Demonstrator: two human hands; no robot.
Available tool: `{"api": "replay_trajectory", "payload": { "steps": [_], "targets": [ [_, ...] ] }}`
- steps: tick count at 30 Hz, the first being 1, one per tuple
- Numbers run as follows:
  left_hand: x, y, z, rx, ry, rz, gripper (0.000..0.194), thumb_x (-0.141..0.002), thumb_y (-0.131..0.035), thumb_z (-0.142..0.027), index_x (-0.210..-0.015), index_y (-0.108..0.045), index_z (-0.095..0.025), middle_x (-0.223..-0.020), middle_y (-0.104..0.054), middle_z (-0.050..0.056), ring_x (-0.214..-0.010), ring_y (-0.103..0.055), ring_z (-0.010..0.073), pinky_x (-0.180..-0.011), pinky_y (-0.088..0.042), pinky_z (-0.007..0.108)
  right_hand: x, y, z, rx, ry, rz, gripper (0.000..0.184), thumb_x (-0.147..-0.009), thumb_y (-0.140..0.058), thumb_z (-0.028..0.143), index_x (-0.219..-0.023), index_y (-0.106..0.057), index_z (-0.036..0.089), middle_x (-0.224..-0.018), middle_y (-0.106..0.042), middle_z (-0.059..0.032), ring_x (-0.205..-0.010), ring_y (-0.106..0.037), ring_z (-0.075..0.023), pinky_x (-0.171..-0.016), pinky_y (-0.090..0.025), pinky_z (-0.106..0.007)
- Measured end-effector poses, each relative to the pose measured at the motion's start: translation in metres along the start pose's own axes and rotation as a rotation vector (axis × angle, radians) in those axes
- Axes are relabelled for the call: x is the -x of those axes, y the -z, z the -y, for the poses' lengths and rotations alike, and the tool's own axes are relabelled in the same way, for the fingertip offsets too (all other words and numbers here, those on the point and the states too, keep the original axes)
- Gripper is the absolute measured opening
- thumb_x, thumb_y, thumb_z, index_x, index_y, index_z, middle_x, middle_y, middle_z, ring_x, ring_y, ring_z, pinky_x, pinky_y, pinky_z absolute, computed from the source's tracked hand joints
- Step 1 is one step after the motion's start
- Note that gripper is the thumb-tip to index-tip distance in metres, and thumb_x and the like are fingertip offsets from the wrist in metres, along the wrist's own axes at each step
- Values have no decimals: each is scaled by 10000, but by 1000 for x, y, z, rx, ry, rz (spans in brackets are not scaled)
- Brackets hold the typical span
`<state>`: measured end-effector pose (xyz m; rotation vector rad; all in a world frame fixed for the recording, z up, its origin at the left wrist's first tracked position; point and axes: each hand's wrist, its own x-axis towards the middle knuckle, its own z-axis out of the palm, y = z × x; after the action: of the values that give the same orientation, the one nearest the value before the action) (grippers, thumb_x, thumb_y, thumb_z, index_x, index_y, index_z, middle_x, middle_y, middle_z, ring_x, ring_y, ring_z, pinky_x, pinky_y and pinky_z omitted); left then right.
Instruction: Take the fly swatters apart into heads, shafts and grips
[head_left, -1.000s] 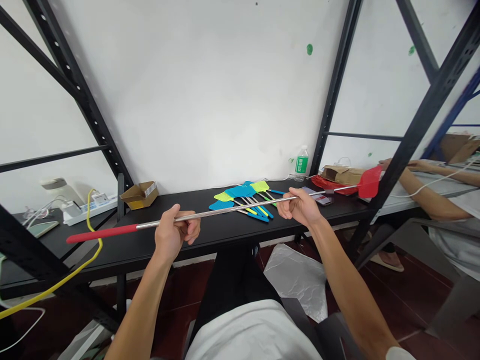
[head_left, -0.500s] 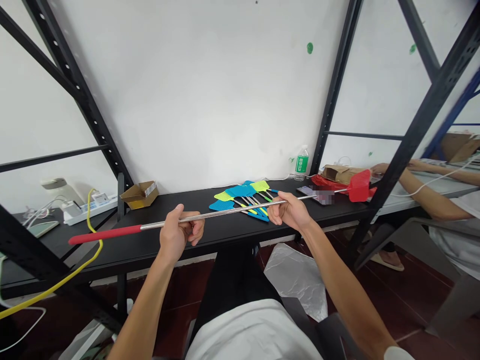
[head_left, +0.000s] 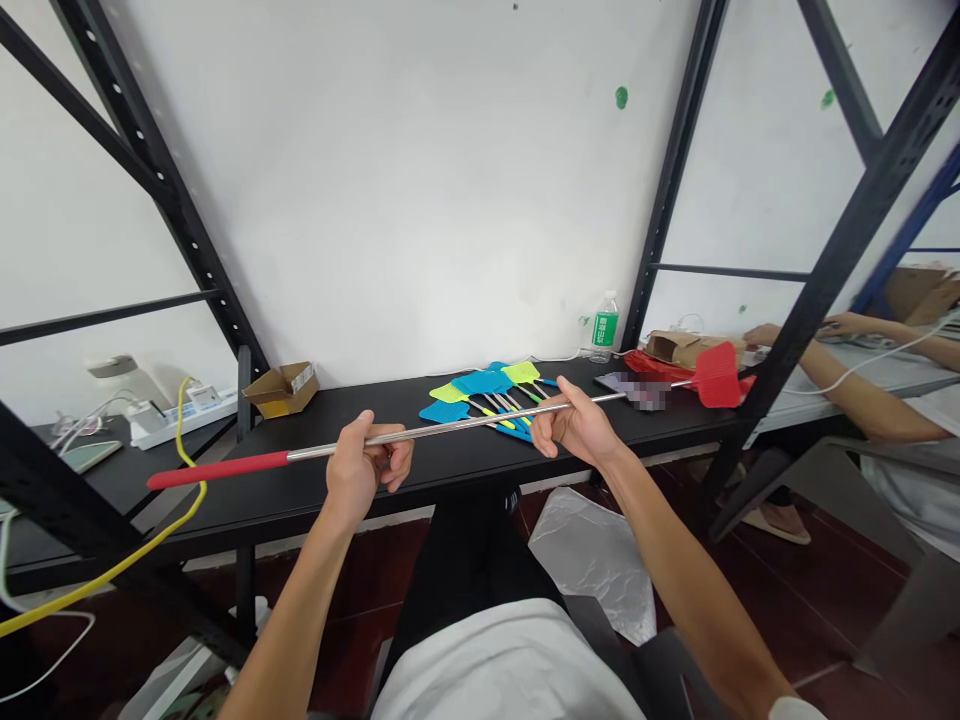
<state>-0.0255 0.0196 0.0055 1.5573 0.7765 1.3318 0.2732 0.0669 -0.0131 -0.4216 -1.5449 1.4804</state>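
The long steel-shafted fly swatter (head_left: 465,423) runs crosswise, the left hand (head_left: 364,465) curled round it near the red grip (head_left: 217,468) (the right hand (head_left: 577,425) likewise pinching it, nearer the red plastic head (head_left: 718,375)).

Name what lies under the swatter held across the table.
Under the swatter lie the black table and blue and yellow swatters, their handle ends hidden by the right hand.

Green bottle label (head_left: 604,329), illegible

A white wall (head_left: 390,180) behind black steel shelving uprights (head_left: 671,180), above dark red floor tiles (head_left: 825,610)
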Motion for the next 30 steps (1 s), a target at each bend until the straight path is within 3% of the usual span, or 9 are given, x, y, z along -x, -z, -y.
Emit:
{"api": "replay_trajectory", "payload": {
  "steps": [5, 10, 13, 16, 20, 25, 30],
  "targets": [
    [-1, -14, 8, -94, 37, 96, 627, -975, -237, -554, -504, -460, -206, -435, -346, 0, -391, -337, 135, -455, -265, 300, -5, -14, -9, 80, -119, 131, 848, -990, -233, 728, -646, -719, 125, -527, -650, -91, -481, -600, -171, -570, -478, -296],
    [1, -9, 8, -137, 4, 89, 610, -980, -297, -549, -508, -467, -201, -443, -342, -6, -406, -341, 130, -467, -276, 300, -5, -22, -11, 129, -15, 156, 845, -996, -224, 731, -733, -742, 118, -542, -645, -68, -495, -597, -152, -583, -472, -280],
    [1, -2, 3, -83, -17, 47, 605, -974, -334, -532, -480, -456, -203, -426, -318, -8, -387, -326, 126, -455, -241, 300, -4, -17, -11, 136, 19, 159, 695, -977, -391, 710, -847, -744, 126, -557, -650, -43, -484, -570, -137, -553, -442, -262],
    [1, 4, -5, 30, -71, -75, 591, -971, -348, -474, -449, -427, -208, -403, -245, -23, -369, -303, 124, -457, -223, 299, -2, -8, -6, 29, 93, 50, 542, -942, -534, 660, -897, -731, 157, -497, -580, 11, -448, -504, -124, -512, -400, -250],
    [2, 24, -18, 92, -158, -226, 592, -964, -352, -434, -422, -420, -205, -373, -226, -25, -353, -302, 119, -479, -277, 301, 2, 8, 13, -172, 156, -168, 483, -931, -564, 629, -827, -716, 183, -420, -428, 57, -403, -401, -109, -476, -366, -246],
    [3, 49, -24, 63, -212, -272, 589, -944, -376, -468, -427, -452, -197, -354, -265, -20, -343, -325, 116, -475, -301, 291, 7, 24, 29, -331, 263, -394, 435, -937, -579, 566, -773, -704, 183, -417, -378, 63, -390, -342, -89, -448, -353, -222],
    [3, 45, -21, 78, -228, -266, 567, -954, -361, -426, -446, -464, -196, -362, -274, -19, -349, -328, 116, -482, -314, 291, 3, 24, 22, -360, 317, -482, 442, -955, -553, 558, -740, -678, 192, -404, -373, 59, -371, -339, -85, -434, -360, -214]
  ]
}}
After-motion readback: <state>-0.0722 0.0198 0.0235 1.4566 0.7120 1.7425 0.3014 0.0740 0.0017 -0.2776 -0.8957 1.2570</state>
